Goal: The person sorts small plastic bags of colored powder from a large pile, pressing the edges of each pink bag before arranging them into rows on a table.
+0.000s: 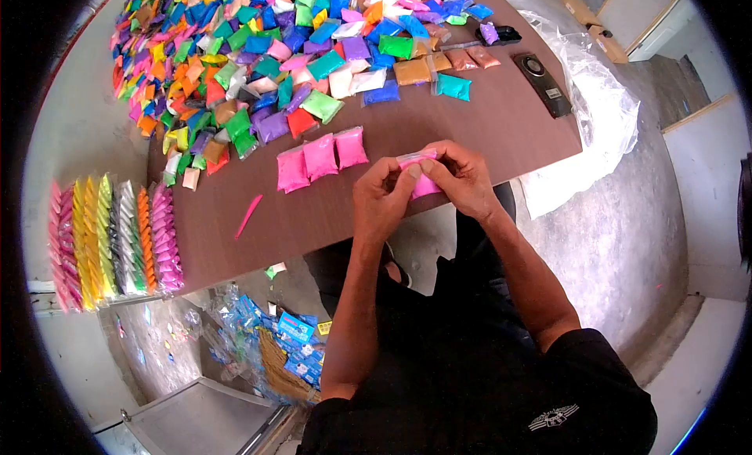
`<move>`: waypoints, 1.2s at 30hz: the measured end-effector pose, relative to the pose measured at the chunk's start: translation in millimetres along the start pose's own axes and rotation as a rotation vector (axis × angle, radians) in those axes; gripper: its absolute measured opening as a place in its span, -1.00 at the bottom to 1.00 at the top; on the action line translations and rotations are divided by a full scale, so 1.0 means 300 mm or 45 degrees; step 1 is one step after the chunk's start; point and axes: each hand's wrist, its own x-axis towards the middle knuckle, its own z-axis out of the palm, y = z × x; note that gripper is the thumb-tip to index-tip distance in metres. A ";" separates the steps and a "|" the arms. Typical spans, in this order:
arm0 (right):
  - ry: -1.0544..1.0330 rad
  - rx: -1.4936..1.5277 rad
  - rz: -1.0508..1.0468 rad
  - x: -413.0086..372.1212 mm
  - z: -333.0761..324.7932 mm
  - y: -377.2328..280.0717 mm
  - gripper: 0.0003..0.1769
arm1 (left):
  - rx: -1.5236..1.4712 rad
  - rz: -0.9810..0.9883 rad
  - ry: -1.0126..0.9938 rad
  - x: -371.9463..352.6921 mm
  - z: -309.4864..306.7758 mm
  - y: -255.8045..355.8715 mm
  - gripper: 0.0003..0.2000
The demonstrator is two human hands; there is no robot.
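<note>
A pink packet (425, 186) is held at the table's front edge between both hands. My left hand (381, 190) pinches its left side near the top, and my right hand (460, 177) pinches the upper right, with the two thumbs close together. Left of my hands, three pink packets (320, 157) lie side by side on the brown table (227, 255). Farther left lies a thin pink strip (248, 217). Behind them spreads a large heap of small coloured packets (274, 126).
Rows of coloured twisted packets (117, 243) lie at the table's left end. A black device (542, 85) rests at the right, beside clear plastic sheeting (599, 118). Below the table are blue printed packages (296, 327) and a metal-framed panel (205, 420).
</note>
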 end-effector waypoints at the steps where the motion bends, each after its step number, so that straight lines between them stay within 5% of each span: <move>1: 0.005 0.038 -0.043 0.001 -0.001 0.015 -0.83 | 0.024 0.027 0.004 -0.004 0.012 0.017 -0.85; 9: 0.107 0.304 -0.043 -0.111 0.046 -0.022 -0.81 | 0.264 0.238 0.052 -0.110 0.039 0.081 -0.84; 12: 0.077 0.315 -0.035 -0.205 0.078 -0.001 -0.81 | 0.453 0.110 0.003 -0.208 0.010 0.093 -0.82; 21: -0.003 0.410 0.390 -0.484 0.139 0.114 -0.74 | 0.133 -0.326 0.010 -0.490 -0.020 -0.031 -0.84; 28: -0.081 0.371 0.652 -0.511 0.160 0.146 -0.66 | 0.378 -0.306 0.031 -0.541 -0.042 -0.090 -0.80; 36: 0.027 0.422 0.618 -0.514 0.148 0.172 -0.66 | 0.139 -0.437 0.098 -0.544 0.006 -0.116 -0.81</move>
